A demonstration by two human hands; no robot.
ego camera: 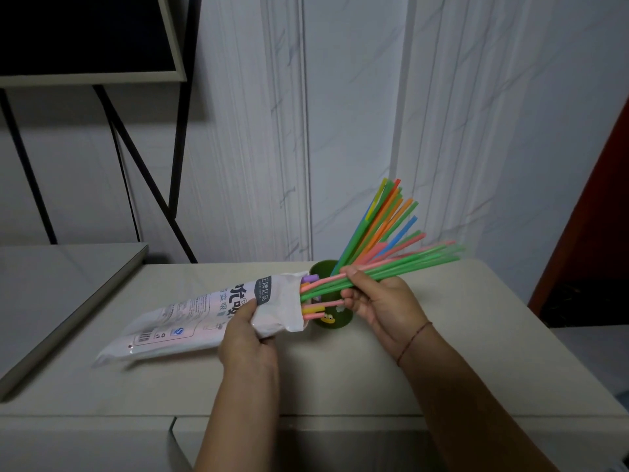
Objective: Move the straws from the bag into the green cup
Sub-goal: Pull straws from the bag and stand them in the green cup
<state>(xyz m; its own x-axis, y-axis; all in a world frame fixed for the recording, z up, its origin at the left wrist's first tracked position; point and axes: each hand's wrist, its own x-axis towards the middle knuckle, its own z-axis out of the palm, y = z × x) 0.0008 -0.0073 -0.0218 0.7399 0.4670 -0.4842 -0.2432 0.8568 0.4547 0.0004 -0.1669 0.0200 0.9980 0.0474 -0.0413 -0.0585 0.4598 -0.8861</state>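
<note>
My left hand [245, 335] gripped the white printed plastic bag [204, 311] near its mouth. My right hand [381, 301] held thin green and pink straws [401, 267] half out of the bag. Other coloured straws [377, 226] stood in the round green cup [328, 321].

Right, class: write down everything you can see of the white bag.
The bag is a long, glossy white plastic pouch with dark printed characters, a small barcode and a blue logo. It lies on its side on the pale table, open mouth towards the green cup. The left hand grips it near the mouth, where pink, green and purple straws stick out.
</note>
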